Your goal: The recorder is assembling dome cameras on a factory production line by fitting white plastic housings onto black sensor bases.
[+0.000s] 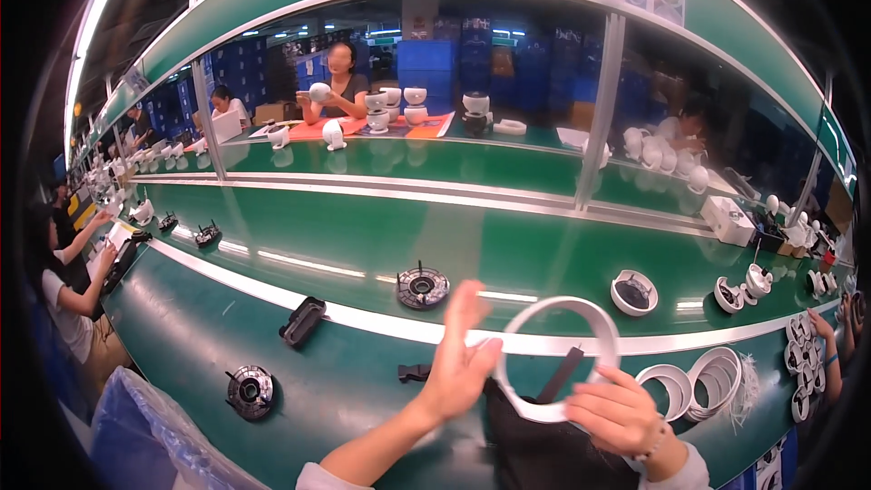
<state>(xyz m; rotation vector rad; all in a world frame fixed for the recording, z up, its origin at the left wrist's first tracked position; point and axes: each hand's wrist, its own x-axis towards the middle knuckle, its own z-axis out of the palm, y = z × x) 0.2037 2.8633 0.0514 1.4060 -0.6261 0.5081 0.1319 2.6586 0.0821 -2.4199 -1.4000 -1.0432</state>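
A white plastic ring (599,319) is held up on edge in front of me, over the near bench. My right hand (621,413) grips its lower right rim, with the fingers wrapped over it. By the ring's left side, my left hand (458,367) has its fingers stretched upward; whether its thumb touches the rim, I cannot tell. Beneath the ring lies a black bag (544,445) with a strap, and a black buckle (415,372) rests left of it. Several more white rings (714,384) lie to the right, beside a bundle of thin white strips (747,387).
A black round part (249,392) and a black oblong part (302,322) lie on the left bench. Ahead, the green belt carries another black round part (423,286) and a white bowl-shaped shell (633,293). A plastic-lined bin (150,436) stands lower left. Co-workers sit around the line.
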